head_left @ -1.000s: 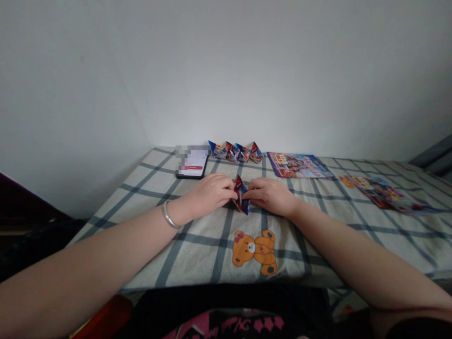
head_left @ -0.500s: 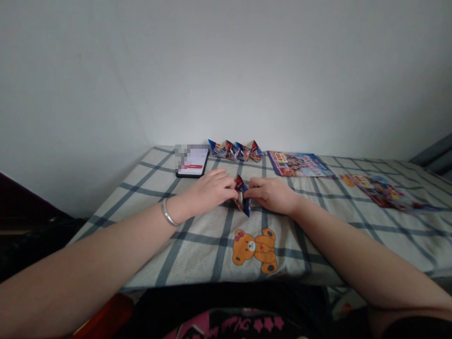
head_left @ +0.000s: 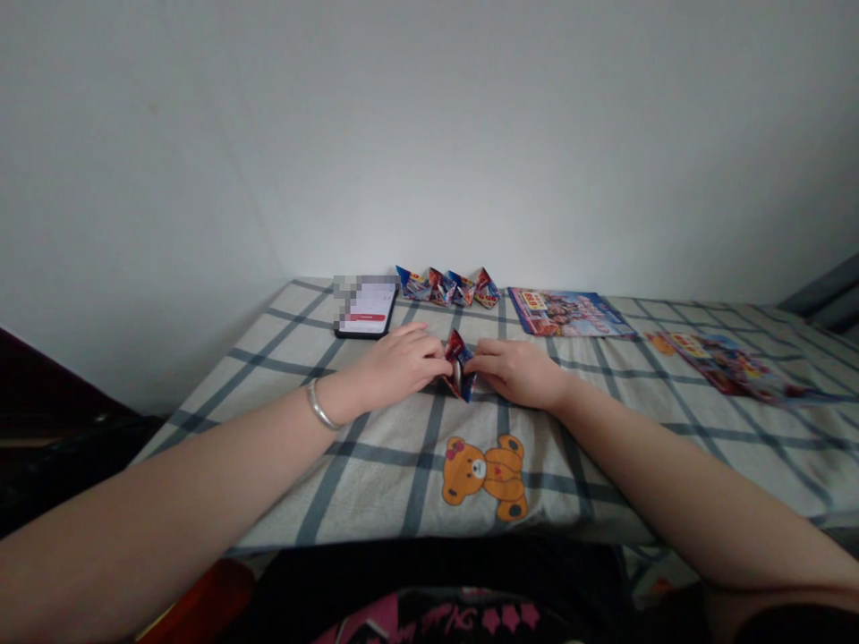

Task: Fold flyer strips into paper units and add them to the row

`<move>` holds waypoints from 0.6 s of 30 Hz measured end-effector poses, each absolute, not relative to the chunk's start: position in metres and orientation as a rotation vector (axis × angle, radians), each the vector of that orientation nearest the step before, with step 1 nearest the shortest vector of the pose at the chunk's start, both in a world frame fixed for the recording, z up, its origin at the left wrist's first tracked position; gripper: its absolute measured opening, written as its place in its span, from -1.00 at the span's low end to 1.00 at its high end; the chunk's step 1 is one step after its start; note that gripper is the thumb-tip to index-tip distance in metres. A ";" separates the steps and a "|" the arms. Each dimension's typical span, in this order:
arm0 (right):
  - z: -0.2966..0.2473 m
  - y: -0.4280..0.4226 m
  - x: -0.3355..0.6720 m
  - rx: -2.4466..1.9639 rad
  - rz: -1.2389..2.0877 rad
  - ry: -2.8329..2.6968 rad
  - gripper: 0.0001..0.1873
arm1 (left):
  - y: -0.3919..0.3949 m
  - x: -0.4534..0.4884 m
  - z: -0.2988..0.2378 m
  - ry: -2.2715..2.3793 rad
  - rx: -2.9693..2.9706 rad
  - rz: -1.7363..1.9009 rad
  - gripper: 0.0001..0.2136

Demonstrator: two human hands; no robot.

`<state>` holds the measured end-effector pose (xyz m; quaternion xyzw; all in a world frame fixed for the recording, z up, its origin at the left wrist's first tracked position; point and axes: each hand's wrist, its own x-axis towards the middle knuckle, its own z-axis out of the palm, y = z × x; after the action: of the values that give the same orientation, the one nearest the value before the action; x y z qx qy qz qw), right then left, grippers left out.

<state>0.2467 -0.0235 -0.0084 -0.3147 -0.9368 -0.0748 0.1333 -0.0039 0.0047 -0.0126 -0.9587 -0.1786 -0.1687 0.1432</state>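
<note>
A small folded paper piece point(head_left: 459, 368), red and blue with printed pictures, stands pointed between my hands, its middle partly open. My left hand point(head_left: 411, 362), with a silver bangle point(head_left: 320, 404) on the wrist, pinches its left side. On its right side, the fingers of my right hand point(head_left: 518, 370) are closed on the edge. My fingertips hide parts of the paper. Behind my hands, several similar folded paper pieces point(head_left: 448, 287) stand in a row near the wall.
A phone point(head_left: 368, 306) with a lit screen lies at the back left. Printed colour leaflets point(head_left: 570, 312) lie at the back right, and another leaflet point(head_left: 738, 365) is farther right. The checked tablecloth point(head_left: 376, 483) bears a teddy bear print. The wall point(head_left: 429, 143) rises behind the table.
The folded paper's lower tip has drawn up and slightly left, and its shape looks a little more compact. Both hands stay almost in place, still pinching it.
</note>
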 end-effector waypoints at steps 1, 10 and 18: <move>-0.009 -0.023 0.247 -0.929 -0.210 -2.700 -0.72 | 0.004 -0.004 -0.012 -0.537 -2.759 -0.480 -0.79; -0.009 -0.025 0.250 -1.137 -0.062 -2.335 -0.77 | -0.004 -0.004 -0.006 -0.790 -2.709 -0.642 -0.79; 0.003 -0.045 0.238 -0.945 0.184 -2.442 -0.61 | -0.008 -0.004 -0.008 -0.961 -2.643 -0.740 -0.83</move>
<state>0.2379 -0.0455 0.0033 -0.3481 -0.8994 0.0678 0.2555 -0.0037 -0.0079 -0.0081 -0.9026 -0.3282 -0.2529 0.1166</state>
